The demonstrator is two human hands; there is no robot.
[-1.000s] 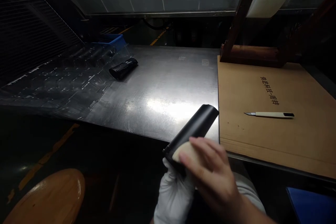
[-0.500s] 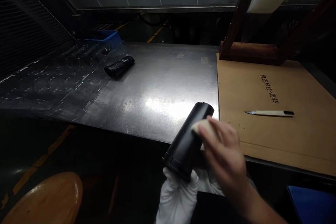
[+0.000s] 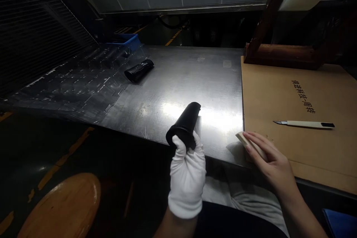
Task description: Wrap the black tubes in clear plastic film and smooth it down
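My left hand, in a white glove, grips a black tube-shaped part by its near end and holds it over the front edge of the metal table. My right hand, bare, rests at the table's front edge with its fingers closed on a small pale pad that lies against the metal beside a brown cardboard sheet. The two hands are apart.
A second black tube lies at the back left beside clear plastic sheeting and a blue bin. A craft knife lies on the cardboard. A wooden stand holds a film roll at the back right. A wooden stool stands at the lower left.
My right hand has come off the black tube with the pad and moved right, down to the table edge. My left hand has lifted and turned the tube more end-on.
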